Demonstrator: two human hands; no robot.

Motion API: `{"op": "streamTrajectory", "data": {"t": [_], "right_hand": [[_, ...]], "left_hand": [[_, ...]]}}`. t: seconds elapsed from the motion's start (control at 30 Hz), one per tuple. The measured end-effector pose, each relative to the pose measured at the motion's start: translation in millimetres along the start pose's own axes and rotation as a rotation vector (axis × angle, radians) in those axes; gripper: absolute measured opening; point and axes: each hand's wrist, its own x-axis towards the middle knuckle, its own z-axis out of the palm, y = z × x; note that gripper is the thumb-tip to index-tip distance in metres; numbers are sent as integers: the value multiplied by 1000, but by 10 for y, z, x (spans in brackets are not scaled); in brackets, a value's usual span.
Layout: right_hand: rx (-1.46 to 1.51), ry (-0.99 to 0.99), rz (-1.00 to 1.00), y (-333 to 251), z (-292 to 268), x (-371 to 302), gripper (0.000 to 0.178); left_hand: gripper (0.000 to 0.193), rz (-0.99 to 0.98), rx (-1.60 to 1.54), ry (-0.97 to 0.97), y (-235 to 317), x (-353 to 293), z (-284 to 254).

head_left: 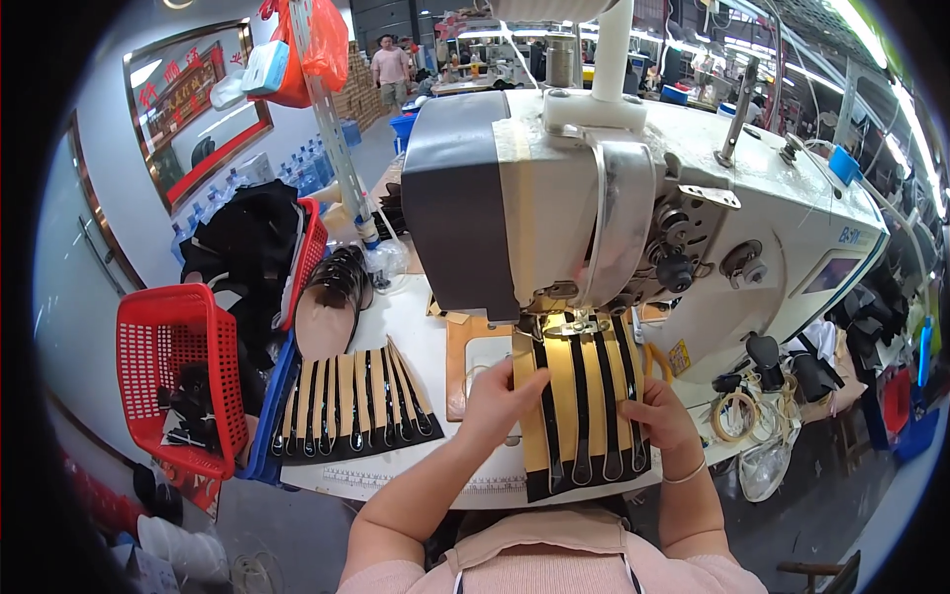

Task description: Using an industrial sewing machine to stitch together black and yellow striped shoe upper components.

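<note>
Under the lit needle area of a white and grey sewing machine [465, 198] lies a tan panel with several glossy black straps [582, 416], their rounded ends toward me on a black band. My left hand [503, 398] grips the panel's left edge, thumb on top and the other fingers partly hidden. At the right edge, my right hand [661, 416] pinches the panel between thumb and fingers. The presser foot [577, 325] sits over the panel's far end. A similar strapped panel [356, 406] lies fanned out on the table, left of my left arm.
A red basket [178, 371] with black pieces stands at the left, beside a blue tray [272, 421]. Dark strappy sandals [336, 297] rest behind the second panel. Orange-handled scissors [658, 361] lie by the machine's base. Tape rolls [734, 416] sit at the right. A person [390, 67] stands far back.
</note>
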Motion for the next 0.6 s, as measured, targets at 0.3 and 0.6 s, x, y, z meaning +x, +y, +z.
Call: {"op": "streamTrajectory", "data": {"t": [0.3, 0.6], "right_hand": [[-194, -85, 36, 210, -208, -261, 26], [-138, -23, -40, 94, -102, -29, 20]], "left_hand": [[27, 15, -177, -60, -494, -604, 60], [26, 45, -286, -77, -353, -307, -8]]}}
